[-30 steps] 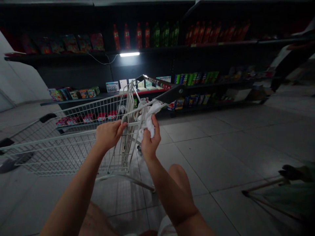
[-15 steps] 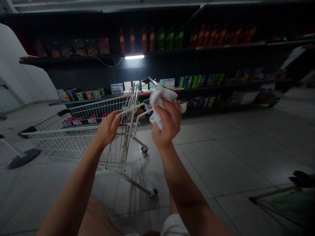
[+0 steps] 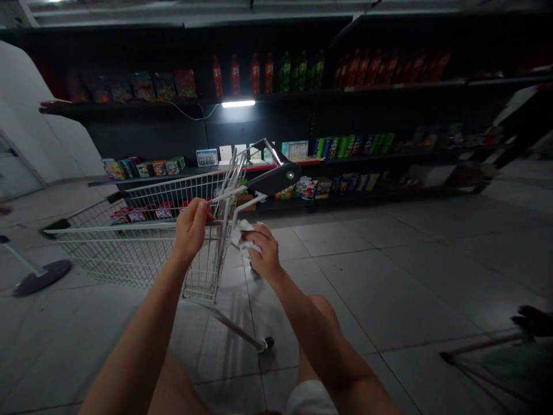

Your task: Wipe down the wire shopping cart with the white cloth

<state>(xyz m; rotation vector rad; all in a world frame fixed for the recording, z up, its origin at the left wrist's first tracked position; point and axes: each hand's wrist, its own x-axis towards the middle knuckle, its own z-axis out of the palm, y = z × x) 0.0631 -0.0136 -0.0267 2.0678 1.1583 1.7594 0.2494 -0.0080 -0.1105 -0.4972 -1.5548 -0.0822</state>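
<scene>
A metal wire shopping cart (image 3: 129, 230) stands on the floor in front of me, its handle end with the dark side bracket (image 3: 274, 177) toward the right. My left hand (image 3: 190, 227) is closed round the cart's top rim near the handle end. Bunched in my right hand (image 3: 264, 248) is a white cloth (image 3: 245, 235), pressed against or just beside the wire frame at that end; I cannot tell if it touches. Parts of the cloth are hidden behind my fingers.
Dark shelves behind the cart hold red bottles (image 3: 256, 74), green bottles (image 3: 301, 72) and boxed goods under a lit lamp (image 3: 238, 104). A post base (image 3: 42, 278) stands at left on the tiled floor. A folding stool-like frame (image 3: 479, 346) is at lower right.
My right hand has moved down and left with the cloth, from the cart's handle bracket to the wire frame below. The left hand stays on the rim.
</scene>
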